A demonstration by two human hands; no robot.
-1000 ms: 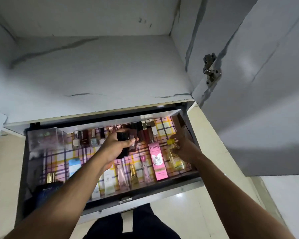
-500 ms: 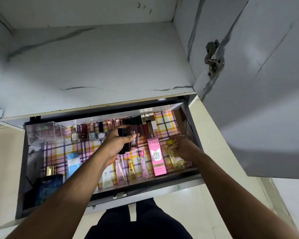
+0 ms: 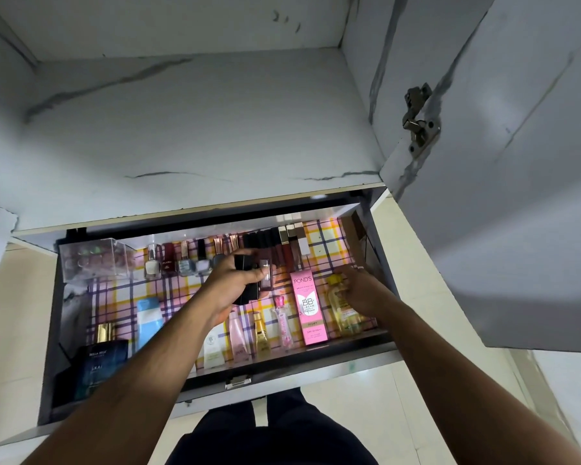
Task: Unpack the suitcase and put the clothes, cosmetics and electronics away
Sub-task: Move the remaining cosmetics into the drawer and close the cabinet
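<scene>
An open drawer (image 3: 282,380) with a pink, yellow and purple checked liner holds rows of cosmetics. My left hand (image 3: 230,285) hovers over its middle, shut on a black cosmetic case (image 3: 245,263) and a small brownish tube (image 3: 265,275). My right hand (image 3: 361,290) rests on a yellow bottle (image 3: 337,305) lying at the drawer's right end; the grip cannot be made out. A pink Pond's BB cream box (image 3: 307,305) lies between the two hands.
Nail polishes (image 3: 176,260) and lip products (image 3: 287,246) line the drawer's back, a clear box (image 3: 94,260) sits back left, a blue perfume box (image 3: 99,367) front left. An open cabinet door (image 3: 503,162) with a hinge (image 3: 418,119) hangs at right. An empty shelf (image 3: 182,129) is above.
The view has tilted slightly. My left hand stays over the drawer's middle with the black case. My right hand has shifted a little along the yellow bottle.
</scene>
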